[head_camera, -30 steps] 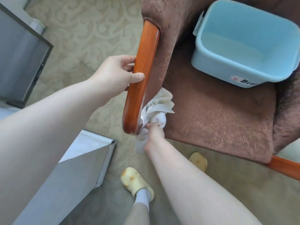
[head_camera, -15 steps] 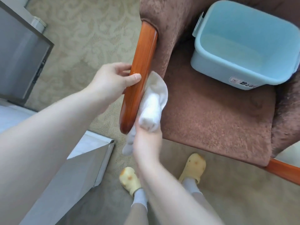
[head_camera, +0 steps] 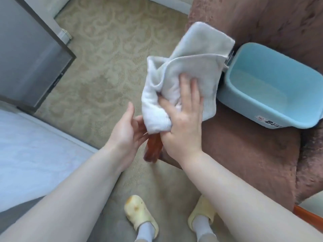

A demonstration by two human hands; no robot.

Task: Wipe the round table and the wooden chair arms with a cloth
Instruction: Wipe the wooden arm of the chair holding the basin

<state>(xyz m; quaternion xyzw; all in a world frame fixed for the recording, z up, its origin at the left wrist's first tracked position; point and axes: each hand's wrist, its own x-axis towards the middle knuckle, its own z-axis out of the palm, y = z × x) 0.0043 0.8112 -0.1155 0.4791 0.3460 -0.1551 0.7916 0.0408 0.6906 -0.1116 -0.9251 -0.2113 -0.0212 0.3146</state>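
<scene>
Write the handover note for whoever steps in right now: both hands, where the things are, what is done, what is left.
Right hand: pressed flat on the white terry cloth, which is spread over the glossy orange-brown wooden chair arm.
Left hand: open, beside the arm's front end.
Pale blue plastic basin: on the brown plush seat.
Done: cannot tell.
Left: the other wooden arm; round table not in view.
</scene>
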